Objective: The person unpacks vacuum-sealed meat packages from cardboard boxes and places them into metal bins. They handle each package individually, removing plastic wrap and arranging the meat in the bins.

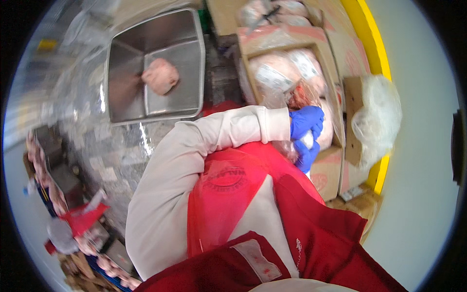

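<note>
My blue-gloved left hand (306,121) is closed at the near side of an open cardboard box (284,47). Just below it, my right hand (305,155) is closed too, its forearm mostly hidden behind the red apron (221,194). Between the two hands a bunched whitish plastic bag (306,140) shows, its clear film running around them. Pale whole raw birds (272,65) in clear bags with printed labels fill the box. A dark red, bloody patch (300,96) lies in the plastic right beyond my left hand.
Left of the box stands a deep metal bin (200,63) with one raw bird (161,76) inside. Crumpled clear plastic (377,119) hangs over a cardboard flap at right, beside a yellow rail (374,29). At lower left, another person (73,228) in red is near a row of birds (44,168).
</note>
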Tool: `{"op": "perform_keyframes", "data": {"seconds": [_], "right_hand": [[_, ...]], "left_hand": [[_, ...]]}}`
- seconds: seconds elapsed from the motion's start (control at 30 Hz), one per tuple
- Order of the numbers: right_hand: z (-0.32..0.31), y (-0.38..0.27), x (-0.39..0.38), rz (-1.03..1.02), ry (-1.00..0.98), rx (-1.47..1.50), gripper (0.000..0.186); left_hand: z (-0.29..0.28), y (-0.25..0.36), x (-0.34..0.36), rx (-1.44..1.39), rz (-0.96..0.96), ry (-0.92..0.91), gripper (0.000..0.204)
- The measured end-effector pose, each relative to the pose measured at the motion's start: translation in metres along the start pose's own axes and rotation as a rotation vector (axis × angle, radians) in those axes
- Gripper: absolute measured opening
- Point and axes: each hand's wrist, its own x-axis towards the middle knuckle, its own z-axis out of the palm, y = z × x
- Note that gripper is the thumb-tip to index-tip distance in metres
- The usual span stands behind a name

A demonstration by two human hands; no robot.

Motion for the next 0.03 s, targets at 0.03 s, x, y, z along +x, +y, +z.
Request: {"op": "perform_keyframes", "data": {"seconds": [0.03], "right_hand": [[0.0055, -0.0105, -0.0029, 0.063, -0.146, -0.029, 0.059]], "left_hand": [[-0.0036, 0.0077, -0.02, 0.003, 0.056, 0.014, 0.018]]}}
